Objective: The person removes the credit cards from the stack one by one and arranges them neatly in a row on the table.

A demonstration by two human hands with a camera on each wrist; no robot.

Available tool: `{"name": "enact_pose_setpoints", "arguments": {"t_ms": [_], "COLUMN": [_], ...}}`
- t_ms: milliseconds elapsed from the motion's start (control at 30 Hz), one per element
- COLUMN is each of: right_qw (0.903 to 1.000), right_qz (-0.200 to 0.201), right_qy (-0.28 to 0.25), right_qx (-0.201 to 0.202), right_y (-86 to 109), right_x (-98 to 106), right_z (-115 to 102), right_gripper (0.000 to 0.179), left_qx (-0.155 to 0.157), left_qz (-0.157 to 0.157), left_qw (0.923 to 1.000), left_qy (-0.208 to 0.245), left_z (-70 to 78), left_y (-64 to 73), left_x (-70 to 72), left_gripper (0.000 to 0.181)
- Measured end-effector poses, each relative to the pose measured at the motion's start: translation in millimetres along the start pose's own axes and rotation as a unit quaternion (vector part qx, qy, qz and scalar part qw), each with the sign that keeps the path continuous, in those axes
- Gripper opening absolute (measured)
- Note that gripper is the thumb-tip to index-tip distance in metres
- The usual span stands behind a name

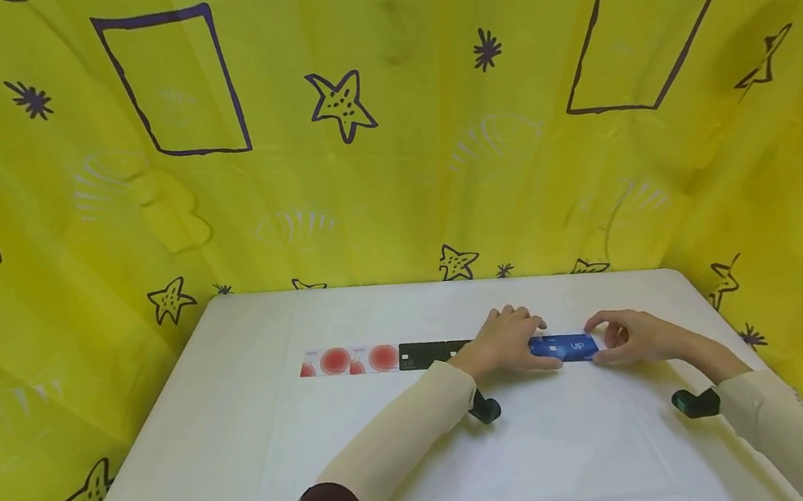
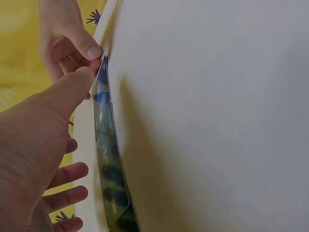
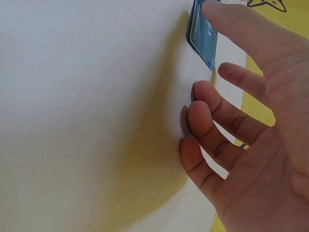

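Observation:
A long row of flat plastic cards lies on the white table. At its right end is a blue card (image 1: 575, 346) with light lettering. My right hand (image 1: 634, 336) pinches the right end of that card, index finger at the far corner and thumb at the near one. The thumb (image 3: 227, 19) overlaps the card's edge in the right wrist view, the other fingers loosely bent beside it. My left hand (image 1: 502, 342) lies across the row with spread fingers, its thumb by the near edge of the blue cards. It hides the part between the black cards (image 1: 420, 355) and the blue.
Two white cards with red circles (image 1: 335, 361) form the row's left end. The white table (image 1: 247, 463) extends around the row. Behind and beside it hangs a yellow curtain (image 1: 396, 202) with drawn stars. Dark wrist mounts (image 1: 697, 402) jut from both sleeves near the tabletop.

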State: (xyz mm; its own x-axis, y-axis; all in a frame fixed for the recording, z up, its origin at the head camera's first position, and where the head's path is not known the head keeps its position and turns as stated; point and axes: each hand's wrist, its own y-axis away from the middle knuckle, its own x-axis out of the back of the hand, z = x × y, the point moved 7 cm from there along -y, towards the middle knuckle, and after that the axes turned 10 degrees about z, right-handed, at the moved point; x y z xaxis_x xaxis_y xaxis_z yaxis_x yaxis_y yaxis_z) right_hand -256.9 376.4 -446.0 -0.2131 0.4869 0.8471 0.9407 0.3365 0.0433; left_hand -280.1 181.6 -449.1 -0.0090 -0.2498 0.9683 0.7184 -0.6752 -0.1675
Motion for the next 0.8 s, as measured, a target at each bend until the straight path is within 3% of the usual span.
{"name": "enact_pose_setpoints", "arguments": {"t_ms": [233, 567, 800], "right_qw": [1.0, 0.9999, 0.9999], "right_qz": [0.001, 0.007, 0.011], "right_qy": [-0.002, 0.008, 0.005], "right_qx": [-0.002, 0.005, 0.011], "right_y": [2.5, 5.8, 10.9], "right_x": [0, 0, 3], "right_z": [-3, -8, -12], "right_gripper": [0.051, 0.051, 0.051], "left_qx": [-0.026, -0.053, -0.065], "left_qz": [0.007, 0.027, 0.047], "left_qw": [0.9985, 0.9902, 0.9872], "left_qy": [-0.048, -0.126, -0.138], "left_z": [-3.3, -13.6, -22.3], "left_y": [11.2, 27.1, 41.8], "left_x": [15.1, 30.6, 44.7], "left_gripper": [0.079, 0.087, 0.087]}}
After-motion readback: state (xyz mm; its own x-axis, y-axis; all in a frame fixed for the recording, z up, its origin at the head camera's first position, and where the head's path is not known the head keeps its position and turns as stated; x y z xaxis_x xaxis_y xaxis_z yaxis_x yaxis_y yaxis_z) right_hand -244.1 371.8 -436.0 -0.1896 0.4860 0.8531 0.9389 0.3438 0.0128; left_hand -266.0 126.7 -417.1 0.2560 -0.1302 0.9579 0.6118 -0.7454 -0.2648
